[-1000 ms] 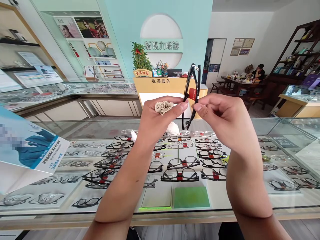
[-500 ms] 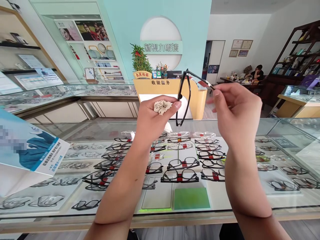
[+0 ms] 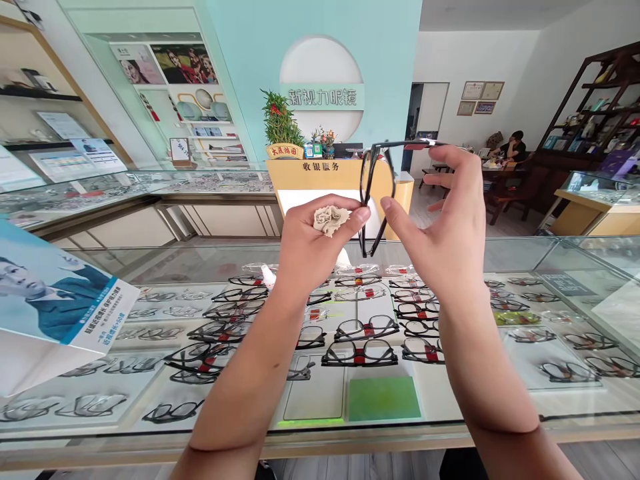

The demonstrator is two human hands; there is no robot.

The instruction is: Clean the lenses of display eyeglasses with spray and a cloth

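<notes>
My left hand is closed, with a crumpled beige cloth bunched in its fist. Its thumb and forefinger pinch a pair of black-framed eyeglasses, held up on edge above the counter. One temple of the glasses stretches out to the right and carries a red tag. My right hand has its thumb and fingers spread apart. The temple's end passes by the right forefinger; whether they touch, I cannot tell. The right thumb is close to the frame's rim.
Below, a glass display counter holds several rows of eyeglasses and a green card. A small white bottle stands behind my left forearm. At left is a printed stand. A person sits at the far right.
My right hand has loosened its pinch on the temple's end and spread its fingers, shifting left toward the frame. The glasses have turned slightly; the left hand keeps its hold.
</notes>
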